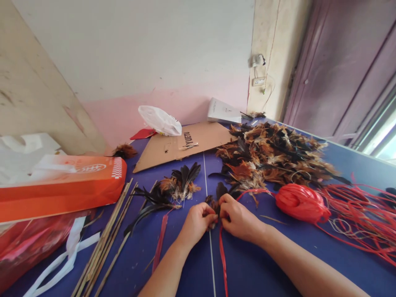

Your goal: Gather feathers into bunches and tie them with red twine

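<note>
My left hand and my right hand meet at the middle of the blue table. Both have their fingers closed on a small bundle of dark feathers. A red plastic string hangs from beneath my right hand toward the table's near edge. More of it runs right to a red string ball. Just beyond my left hand lie black and brown feather bunches. My fingers hide much of the bundle and where the string meets it.
A large feather pile covers the back right. Loose red string tangles at the right. Left are thin sticks, an orange bag and white strips. Behind lie a cardboard sheet, a white plastic bag and a white box.
</note>
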`<act>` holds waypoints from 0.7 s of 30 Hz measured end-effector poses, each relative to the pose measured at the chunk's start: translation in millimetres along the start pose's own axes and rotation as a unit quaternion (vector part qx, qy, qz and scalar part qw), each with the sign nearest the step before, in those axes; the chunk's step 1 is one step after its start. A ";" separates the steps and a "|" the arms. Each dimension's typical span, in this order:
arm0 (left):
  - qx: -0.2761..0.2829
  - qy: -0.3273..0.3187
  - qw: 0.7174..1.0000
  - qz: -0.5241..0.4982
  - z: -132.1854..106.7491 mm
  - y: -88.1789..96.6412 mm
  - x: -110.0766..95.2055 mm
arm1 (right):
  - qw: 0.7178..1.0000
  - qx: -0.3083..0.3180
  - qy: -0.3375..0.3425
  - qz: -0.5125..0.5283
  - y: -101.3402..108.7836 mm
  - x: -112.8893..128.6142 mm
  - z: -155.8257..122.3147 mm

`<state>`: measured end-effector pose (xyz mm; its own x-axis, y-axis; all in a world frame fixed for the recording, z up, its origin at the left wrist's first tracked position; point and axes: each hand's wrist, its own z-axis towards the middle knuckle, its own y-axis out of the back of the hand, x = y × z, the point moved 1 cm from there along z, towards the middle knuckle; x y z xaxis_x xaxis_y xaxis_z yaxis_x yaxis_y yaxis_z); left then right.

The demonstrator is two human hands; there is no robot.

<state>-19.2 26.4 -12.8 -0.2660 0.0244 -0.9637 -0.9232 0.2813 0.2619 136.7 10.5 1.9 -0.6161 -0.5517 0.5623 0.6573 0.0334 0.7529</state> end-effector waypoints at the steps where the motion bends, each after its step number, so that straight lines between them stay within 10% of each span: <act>1: 0.001 0.003 1.000 -0.010 -0.1 -0.1 -0.8 | 1.000 0.005 -0.003 -0.004 0.6 0.4 -0.4; 12: 0.004 -0.048 0.998 0.030 -4.4 2.0 -4.4 | 0.989 0.078 0.005 -0.122 4.0 3.7 -0.8; 21: -0.066 -0.137 0.969 0.192 -7.1 1.6 -5.8 | 0.999 -0.033 -0.001 -0.013 -2.4 -2.0 0.1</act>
<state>-21.1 19.9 -6.4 -0.5304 0.3631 -0.7661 -0.8024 0.0766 0.5918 136.3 11.6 -1.0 -0.6348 -0.5494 0.5434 0.6678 -0.0364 0.7434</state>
